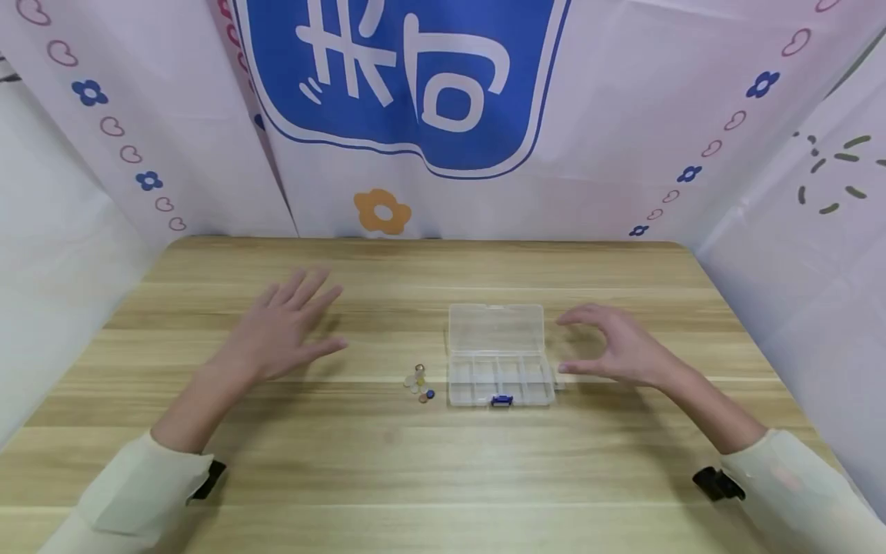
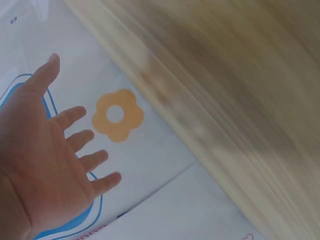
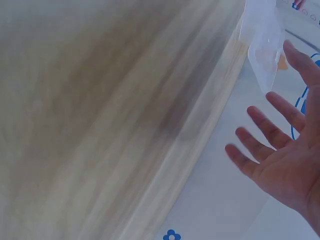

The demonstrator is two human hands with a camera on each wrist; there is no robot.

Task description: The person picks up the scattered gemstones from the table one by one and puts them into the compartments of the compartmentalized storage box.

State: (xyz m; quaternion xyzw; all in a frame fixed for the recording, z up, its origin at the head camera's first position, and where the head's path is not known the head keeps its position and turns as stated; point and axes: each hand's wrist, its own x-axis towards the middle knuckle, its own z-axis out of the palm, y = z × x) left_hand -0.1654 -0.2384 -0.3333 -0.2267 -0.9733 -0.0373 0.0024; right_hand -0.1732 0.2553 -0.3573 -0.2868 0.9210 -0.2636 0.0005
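A clear plastic compartment box [image 1: 474,394] lies on the table with its transparent lid [image 1: 496,328] folded back and a blue latch [image 1: 501,401] at its front. Left of it is a small cluster of tiny bead-like or button-like pieces [image 1: 421,382], including blue and yellow ones. My left hand [image 1: 273,331] hovers left of these pieces, fingers spread and holding nothing. Just right of the box is my right hand [image 1: 623,350], its thumb and fingers apart with nothing between them. The right wrist view shows the translucent box [image 3: 264,50] beyond the fingertips.
The wooden table [image 1: 415,477] ends at a back edge against a white cloth [image 1: 609,154] with a blue printed sign and flowers. White cloth also hangs at both sides. A black wrist strap [image 1: 718,483] shows at the right sleeve.
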